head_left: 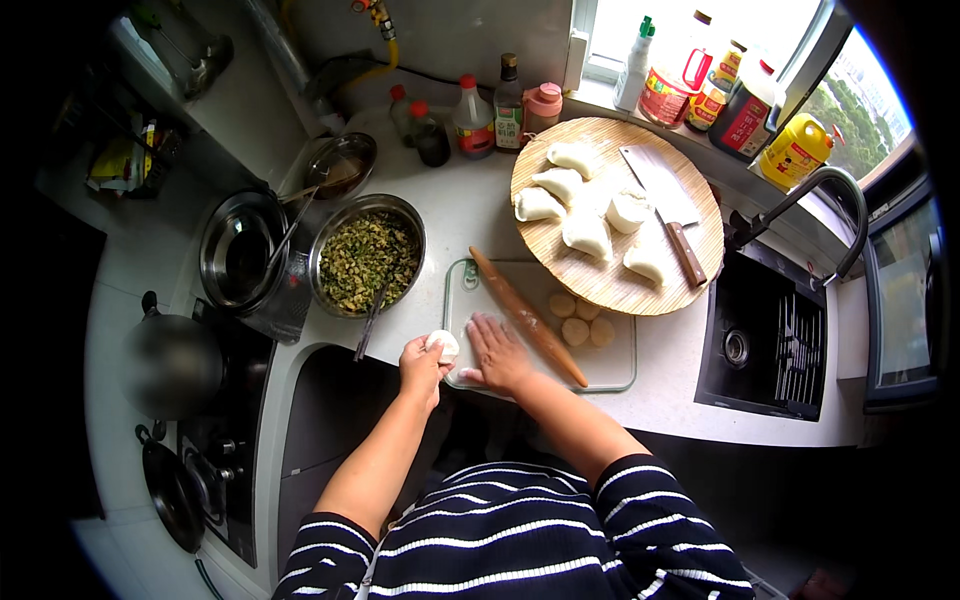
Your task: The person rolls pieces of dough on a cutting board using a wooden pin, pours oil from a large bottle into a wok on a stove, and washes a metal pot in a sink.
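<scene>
My left hand (421,366) pinches a small round piece of dough (443,346) above the left edge of a cutting board (625,362). Fingers stretched out, my right hand (496,350) lies flat on the board just beside it. A tapered wooden rolling pin (528,317) rests slantwise to the right of that hand. Beyond the pin sit several flattened dough pieces (577,331). Left of the board stands a steel bowl of chopped green filling (368,255), with chopsticks (371,318) leaning over its rim.
A round bamboo tray (560,283) at the far right carries several filled dumplings (587,236) and a cleaver (663,187). Right of it lies a black sink (762,335). Seasoning bottles (508,104) line the back. Metal bowls (240,250) and a stove (215,465) are at left.
</scene>
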### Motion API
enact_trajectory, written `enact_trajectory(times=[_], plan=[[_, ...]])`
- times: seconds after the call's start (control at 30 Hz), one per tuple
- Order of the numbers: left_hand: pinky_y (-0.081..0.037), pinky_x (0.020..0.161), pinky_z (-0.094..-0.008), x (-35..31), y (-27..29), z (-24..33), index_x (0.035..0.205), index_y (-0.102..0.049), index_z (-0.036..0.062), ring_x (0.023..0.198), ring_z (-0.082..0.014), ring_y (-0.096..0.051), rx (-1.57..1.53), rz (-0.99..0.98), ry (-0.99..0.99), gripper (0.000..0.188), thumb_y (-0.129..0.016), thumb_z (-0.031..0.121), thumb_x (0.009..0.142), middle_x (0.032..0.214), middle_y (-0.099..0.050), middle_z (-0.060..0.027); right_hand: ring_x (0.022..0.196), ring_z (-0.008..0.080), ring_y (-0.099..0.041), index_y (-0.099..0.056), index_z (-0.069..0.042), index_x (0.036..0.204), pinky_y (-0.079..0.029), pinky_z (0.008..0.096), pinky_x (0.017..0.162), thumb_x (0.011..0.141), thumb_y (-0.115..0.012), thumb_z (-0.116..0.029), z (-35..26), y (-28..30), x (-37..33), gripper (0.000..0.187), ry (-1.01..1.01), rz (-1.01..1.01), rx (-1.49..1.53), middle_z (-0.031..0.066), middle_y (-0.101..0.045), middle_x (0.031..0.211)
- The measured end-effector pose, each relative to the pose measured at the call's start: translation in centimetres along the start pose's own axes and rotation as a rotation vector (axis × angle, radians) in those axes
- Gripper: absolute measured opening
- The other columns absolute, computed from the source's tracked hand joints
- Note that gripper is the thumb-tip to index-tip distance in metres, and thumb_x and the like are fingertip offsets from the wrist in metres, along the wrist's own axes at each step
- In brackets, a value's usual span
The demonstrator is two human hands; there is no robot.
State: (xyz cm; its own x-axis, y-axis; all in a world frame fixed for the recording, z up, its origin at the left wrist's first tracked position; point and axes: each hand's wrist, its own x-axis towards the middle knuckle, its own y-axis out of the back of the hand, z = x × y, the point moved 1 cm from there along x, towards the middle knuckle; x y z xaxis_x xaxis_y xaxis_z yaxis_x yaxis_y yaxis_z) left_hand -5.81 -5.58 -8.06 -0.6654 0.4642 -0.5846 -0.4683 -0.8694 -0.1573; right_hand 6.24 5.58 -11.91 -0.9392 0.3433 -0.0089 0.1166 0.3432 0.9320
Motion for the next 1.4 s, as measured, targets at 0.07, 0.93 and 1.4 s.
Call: enact_trajectory(times=[0.07, 0.93, 1.4], plan=[[-0.051, 0.076, -0.0355, -0.2, -0.5, 0.5, 0.123, -0.044, 0.0007, 0.094, -0.0209, -0.061, 0.010, -0.013, -0.011, 0.031, -0.052, 0.010, 0.094, 0.108, -0.060, -0.0125, 0.141, 0.0323, -0.019, -0.026, 0.001, 0.143, -0.017, 0.0466, 0.114, 0.080, -0.052, -0.063, 1.0, 0.3, 0.4, 0.093, -0.115, 0.028, -0.050, 0.0168, -0.021, 0.152], [-0.051, 0.083, -0.0367, 2.1, -2.2, 0.2, 0.123, -0.047, -0.0007, 0.100, -0.0243, -0.062, -0.164, -0.164, 0.187, 0.030, -0.046, 0.004, 0.094, 0.114, -0.059, -0.0143, 0.127, 0.0342, -0.042, -0.047, -0.004, 0.131, -0.036, 0.0445, 0.104, 0.086, -0.058, -0.025, 1.5, 1.4, 1.3, 0.051, -0.023, 0.082, 0.237, 0.0168, -0.044, 0.138], [-0.052, 0.084, -0.0380, 2.0, -4.3, -1.5, 0.123, -0.050, -0.0009, 0.099, -0.0241, -0.063, 0.117, -0.282, -0.181, 0.031, -0.053, 0.008, 0.093, 0.114, -0.061, -0.0122, 0.089, 0.0112, -0.060, -0.063, -0.005, 0.115, -0.048, 0.0260, 0.078, 0.092, -0.061, -0.026, 2.6, 4.8, -1.7, 0.032, -0.583, 0.298, 1.512, 0.0025, -0.066, 0.100]])
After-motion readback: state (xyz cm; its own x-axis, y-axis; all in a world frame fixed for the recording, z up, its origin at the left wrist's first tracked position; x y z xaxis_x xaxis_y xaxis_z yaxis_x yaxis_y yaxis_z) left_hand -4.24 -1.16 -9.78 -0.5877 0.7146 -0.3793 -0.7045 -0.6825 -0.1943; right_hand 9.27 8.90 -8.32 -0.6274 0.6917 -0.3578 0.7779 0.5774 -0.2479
